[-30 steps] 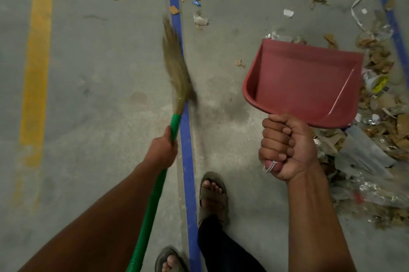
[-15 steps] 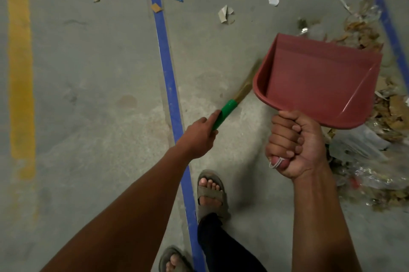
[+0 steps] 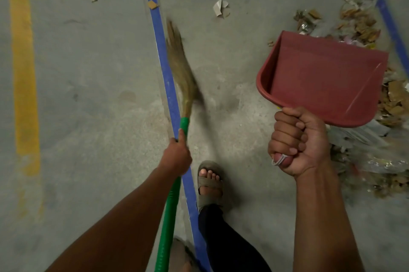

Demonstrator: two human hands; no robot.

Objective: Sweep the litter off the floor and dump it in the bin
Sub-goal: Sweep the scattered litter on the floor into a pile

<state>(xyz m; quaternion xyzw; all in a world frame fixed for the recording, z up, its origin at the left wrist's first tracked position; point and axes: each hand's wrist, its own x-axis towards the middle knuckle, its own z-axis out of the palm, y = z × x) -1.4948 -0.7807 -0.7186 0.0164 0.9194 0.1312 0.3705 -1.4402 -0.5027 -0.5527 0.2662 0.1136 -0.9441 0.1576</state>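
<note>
My left hand (image 3: 177, 155) grips the green handle of a grass broom (image 3: 180, 70). Its blurred bristles point up and away along the blue floor line. My right hand (image 3: 297, 142) grips the handle of an empty red dustpan (image 3: 321, 79), held above the floor with its mouth facing away. A heap of litter (image 3: 363, 25), cardboard scraps and clear plastic wrap, lies on the concrete beyond and to the right of the pan. Loose scraps (image 3: 221, 8) are scattered at the top of the view. No bin is in view.
A blue tape line (image 3: 162, 54) runs up the floor and a second blue line (image 3: 387, 12) crosses at the far right. A yellow stripe (image 3: 23, 72) runs along the left. My sandalled foot (image 3: 209, 181) stands just right of the blue line.
The broom swung from behind the dustpan's left edge back to the left, over the blue line. The dustpan stayed in my right hand, nearly still.
</note>
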